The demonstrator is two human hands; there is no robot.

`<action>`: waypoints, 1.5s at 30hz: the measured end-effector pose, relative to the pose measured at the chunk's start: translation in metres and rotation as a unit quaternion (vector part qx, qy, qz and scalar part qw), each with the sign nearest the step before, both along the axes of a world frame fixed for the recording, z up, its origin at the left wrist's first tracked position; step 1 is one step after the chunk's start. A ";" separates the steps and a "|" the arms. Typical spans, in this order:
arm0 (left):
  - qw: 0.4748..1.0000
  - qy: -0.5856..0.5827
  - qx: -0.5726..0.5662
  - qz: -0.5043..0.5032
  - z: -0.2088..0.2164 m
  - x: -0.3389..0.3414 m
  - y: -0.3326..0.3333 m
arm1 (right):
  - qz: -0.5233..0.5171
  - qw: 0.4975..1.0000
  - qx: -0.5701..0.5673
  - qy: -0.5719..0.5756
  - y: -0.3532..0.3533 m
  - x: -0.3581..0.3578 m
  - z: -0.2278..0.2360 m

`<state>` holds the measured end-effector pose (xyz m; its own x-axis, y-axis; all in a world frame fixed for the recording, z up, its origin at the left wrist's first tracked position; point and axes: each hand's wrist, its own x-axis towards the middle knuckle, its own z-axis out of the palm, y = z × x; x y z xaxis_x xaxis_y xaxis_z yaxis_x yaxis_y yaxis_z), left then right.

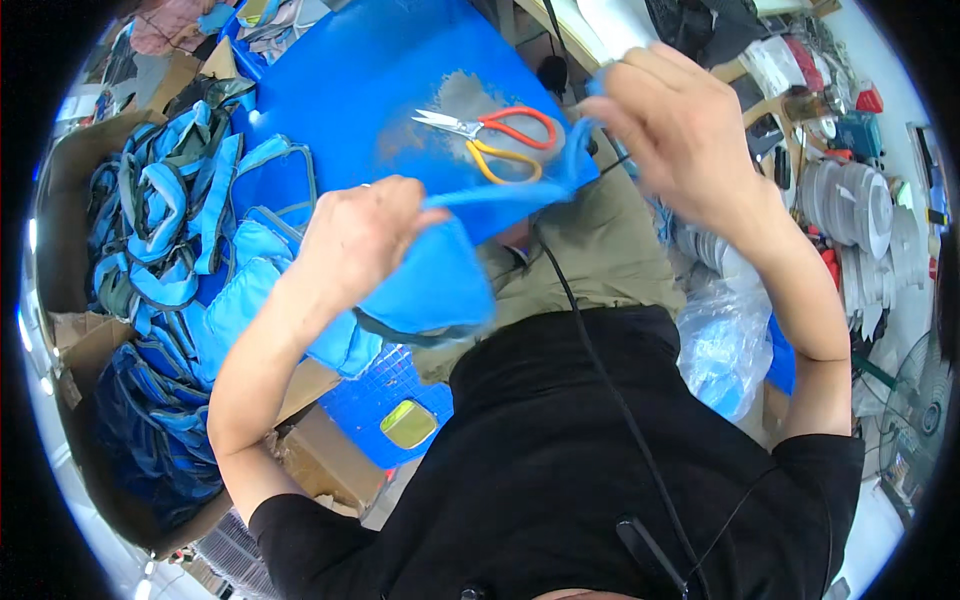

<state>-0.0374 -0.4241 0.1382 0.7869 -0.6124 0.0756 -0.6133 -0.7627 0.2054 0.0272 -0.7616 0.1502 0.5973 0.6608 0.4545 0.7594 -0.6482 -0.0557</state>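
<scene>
My left hand (pixel 362 240) is closed on a light-blue fabric piece (pixel 440 275) with a dark edge, which hangs below the fingers over my lap. A narrow light-blue strip runs from that hand to the right, toward my raised right hand (pixel 680 135). The right hand is closed, with a bit of blue showing at its fingertips; motion smears the strip's far end. Between the hands, scissors (pixel 468 128) with one red and one yellow handle lie on the blue work surface (pixel 370 60), blades pointing left.
A large carton (pixel 60 225) full of blue fabric pieces with dark trim (pixel 160 200) stands on the left. More light-blue fabric (pixel 250 290) spills beside it. A clear plastic bag (pixel 725 340) is right of my lap. A black cable (pixel 590 340) crosses my front.
</scene>
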 end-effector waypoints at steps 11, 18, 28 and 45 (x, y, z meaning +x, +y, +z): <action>0.958 -0.097 -0.046 0.267 -0.014 0.006 0.065 | -0.140 0.971 0.074 0.180 -0.105 -0.096 -0.063; 0.893 -0.244 -0.003 0.379 -0.014 0.033 0.210 | -0.392 0.899 0.062 0.185 -0.311 -0.181 -0.191; 0.834 -0.377 0.141 0.377 0.044 0.042 0.168 | -0.534 0.705 0.261 0.387 -0.329 -0.048 -0.302; 0.950 -0.036 0.038 0.309 -0.069 -0.042 -0.016 | -0.383 0.421 0.790 0.228 -0.204 -0.076 -0.288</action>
